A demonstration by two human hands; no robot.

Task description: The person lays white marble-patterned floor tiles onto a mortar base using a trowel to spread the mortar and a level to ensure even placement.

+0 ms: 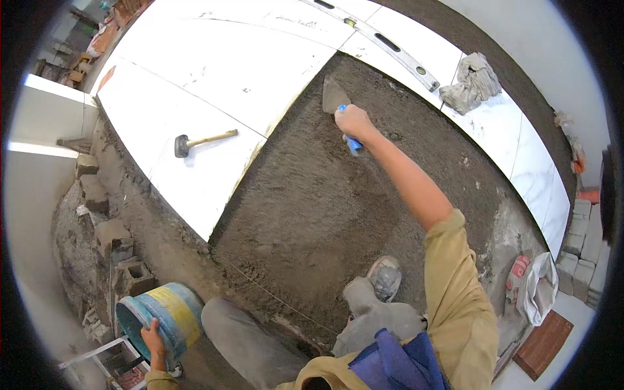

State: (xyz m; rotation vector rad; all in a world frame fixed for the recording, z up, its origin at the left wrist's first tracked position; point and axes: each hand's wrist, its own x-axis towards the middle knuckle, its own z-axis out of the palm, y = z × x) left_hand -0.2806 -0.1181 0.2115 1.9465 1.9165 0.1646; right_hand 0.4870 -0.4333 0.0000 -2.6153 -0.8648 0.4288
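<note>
My right hand (pixel 355 123) is closed round the blue handle of a trowel (pixel 335 95), whose grey blade lies on the dark mortar bed (pixel 305 188) near its upper corner, between the white tiles. At the lower left my left hand (pixel 154 339) grips the rim of a blue bucket with a yellow band (pixel 175 312). The bucket is tilted, its opening facing left. A rubber mallet (pixel 183 145) with a wooden handle lies on the white tiles (pixel 214 78).
A long spirit level (pixel 390 45) and a crumpled grey cloth (pixel 473 83) rest on the right-hand tiles. Concrete blocks (pixel 112 235) line the left side. A string crosses the mortar's lower edge. An open white sack (pixel 538 289) and a brown board (pixel 543 344) are at lower right.
</note>
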